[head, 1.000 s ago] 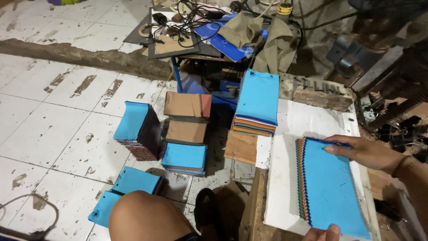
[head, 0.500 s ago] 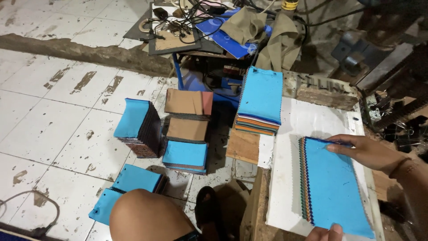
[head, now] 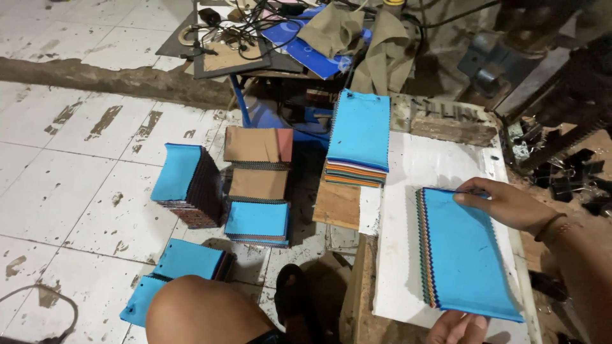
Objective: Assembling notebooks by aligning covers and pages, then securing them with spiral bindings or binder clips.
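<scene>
a low wooden table (head: 357,299) topped with a white sheet (head: 408,191) stands on a worn white tile floor (head: 76,191) with flaking paint, in a dim cluttered workroom. the landmark is the blue swatch stack (head: 468,255) lying flat on the white sheet: thin fabric cards, zigzag-cut along the edges, many-coloured layers showing at its left side. nearest to the viewer, the left hand (head: 458,327) sits at the stack's near edge, mostly cut off by the frame, so whether its fingers pinch the cloth is hard to tell. left of the stack, a bare knee (head: 204,312) rises over the floor. the right hand (head: 507,202) lies on the stack's far right corner, fingers together and flat, pressing down rather than gripping, a thin band at the wrist. beyond the stack, a second pile of swatches (head: 358,137) with a blue top rests at the table's far edge. further left of the stack, on the floor, stand more bundles (head: 255,185), blue and tan. right of the stack lie black binder clips (head: 567,178). farthest off, cables and olive cloth (head: 357,38) heap over a stand.
</scene>
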